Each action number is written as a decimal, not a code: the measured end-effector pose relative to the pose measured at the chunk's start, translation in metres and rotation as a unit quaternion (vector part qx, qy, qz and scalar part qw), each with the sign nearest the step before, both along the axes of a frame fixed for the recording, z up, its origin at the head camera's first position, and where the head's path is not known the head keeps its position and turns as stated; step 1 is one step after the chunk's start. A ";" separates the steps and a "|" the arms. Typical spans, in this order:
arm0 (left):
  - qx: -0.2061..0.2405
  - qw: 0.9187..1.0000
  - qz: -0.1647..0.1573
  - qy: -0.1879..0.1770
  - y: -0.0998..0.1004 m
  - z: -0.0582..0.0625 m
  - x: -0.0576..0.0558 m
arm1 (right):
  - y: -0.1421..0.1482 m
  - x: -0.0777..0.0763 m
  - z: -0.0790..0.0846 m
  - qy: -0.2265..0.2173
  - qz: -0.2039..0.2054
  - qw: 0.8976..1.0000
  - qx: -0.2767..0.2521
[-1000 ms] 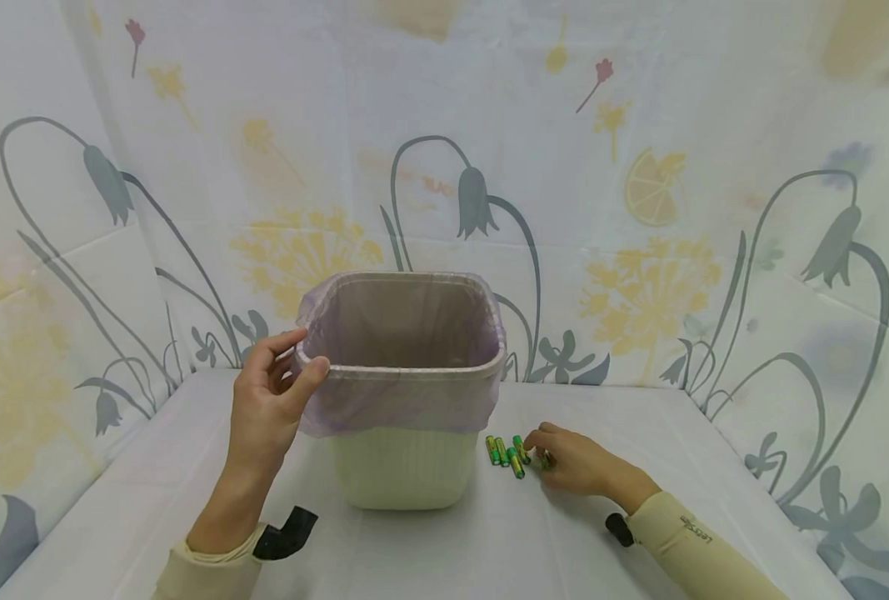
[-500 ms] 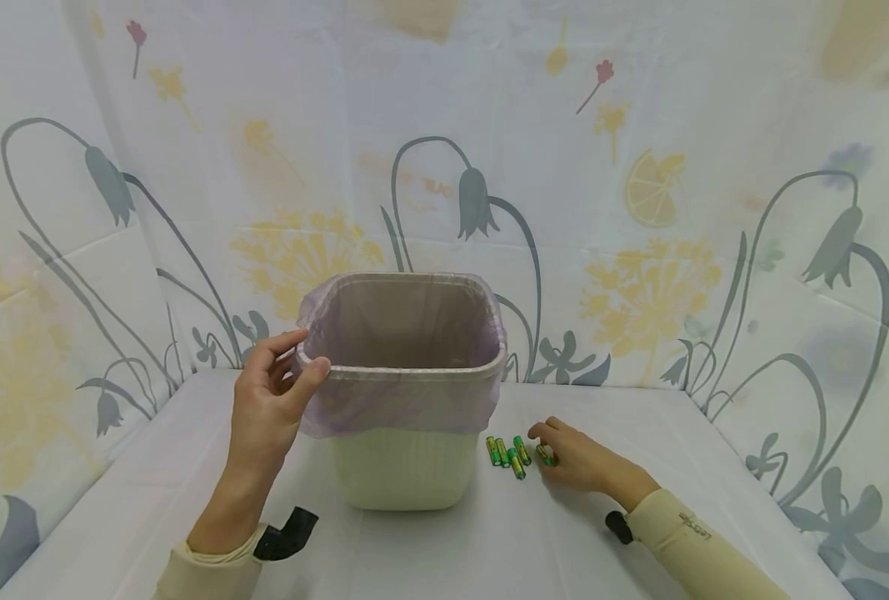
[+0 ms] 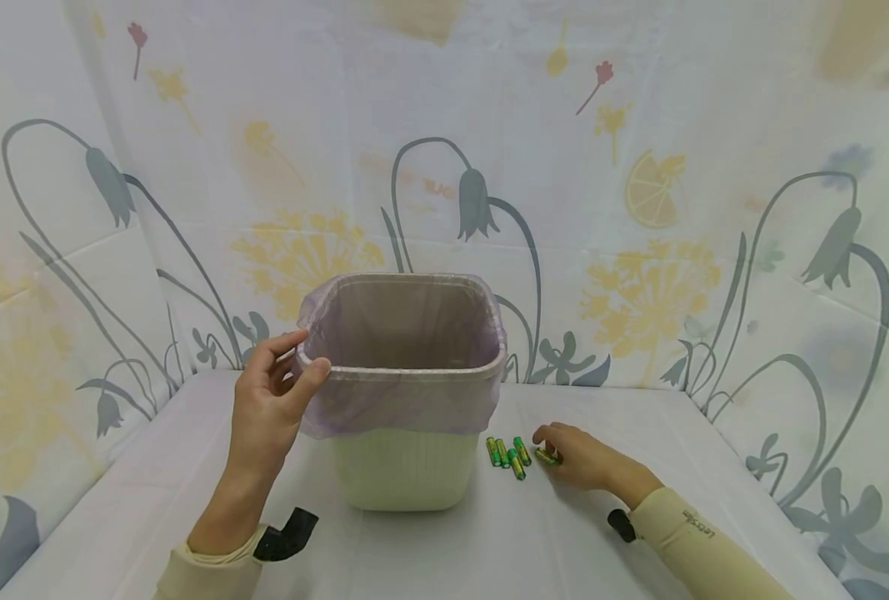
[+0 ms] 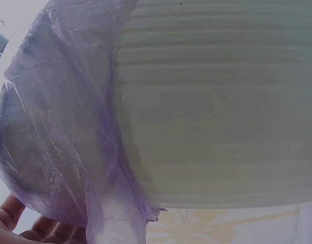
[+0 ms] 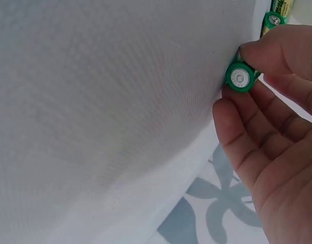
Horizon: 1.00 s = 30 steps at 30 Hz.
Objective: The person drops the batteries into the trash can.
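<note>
A pale green trash bin stands on the white-covered table, a thin lilac bag folded over its rim. My left hand grips the bin's near left corner, thumb on the front rim and fingers along the left side. Right of the bin, my right hand pinches a green and yellow battery between thumb and fingers, low at the tabletop. The right wrist view shows the flat silver end of that battery. Several like batteries lie between this hand and the bin.
The table has a white cloth over it. A hanging cloth printed with flowers rises behind and at both sides. Black wrist pieces are attached at both sleeves.
My right hand has drawn slightly right, away from the lying batteries, and the battery in its fingers has turned more crosswise. The left hand and the bin stay where they were.
</note>
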<state>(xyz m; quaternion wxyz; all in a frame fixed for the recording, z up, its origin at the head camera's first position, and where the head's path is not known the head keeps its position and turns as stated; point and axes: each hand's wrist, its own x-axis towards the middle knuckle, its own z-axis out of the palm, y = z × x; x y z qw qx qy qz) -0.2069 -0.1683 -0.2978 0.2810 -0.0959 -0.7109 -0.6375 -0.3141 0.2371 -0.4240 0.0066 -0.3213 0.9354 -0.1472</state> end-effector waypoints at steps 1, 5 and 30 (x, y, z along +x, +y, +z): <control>0.001 1.000 0.000 0.000 0.000 0.000 0.000 | 0.000 0.000 0.000 0.001 0.004 1.000 0.001; 0.003 1.000 0.000 0.002 0.000 0.000 0.000 | 0.002 -0.001 0.000 0.008 0.020 1.000 0.002; -0.002 1.000 0.006 -0.005 0.000 0.000 0.000 | -0.005 -0.009 0.096 0.098 0.066 0.993 -0.021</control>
